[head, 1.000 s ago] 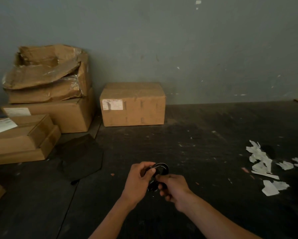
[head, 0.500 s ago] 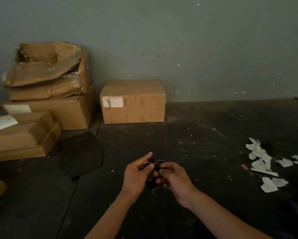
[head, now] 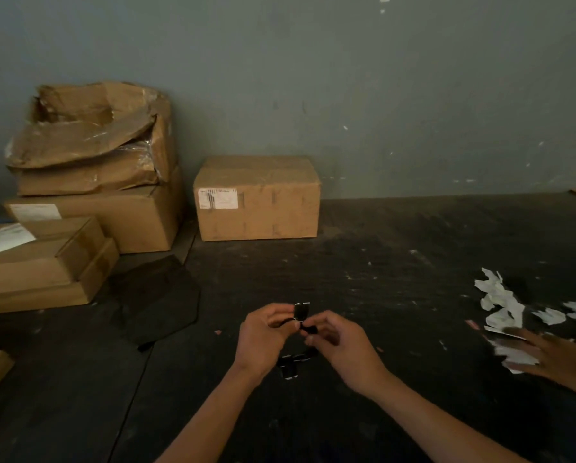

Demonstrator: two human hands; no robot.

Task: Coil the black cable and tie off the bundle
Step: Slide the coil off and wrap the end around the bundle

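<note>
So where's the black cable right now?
The black cable is low in the middle of the head view, pinched between the left hand and right hand above the dark table, one end dangling below.

I see a dim room: a grey-green wall behind a dark, scuffed floor, cardboard boxes stacked along the wall, white paper scraps at right.

A sealed cardboard box stands beyond the hands, against the wall. Stacked boxes sit far left. A dark sheet lies left; white paper scraps lie right.
</note>
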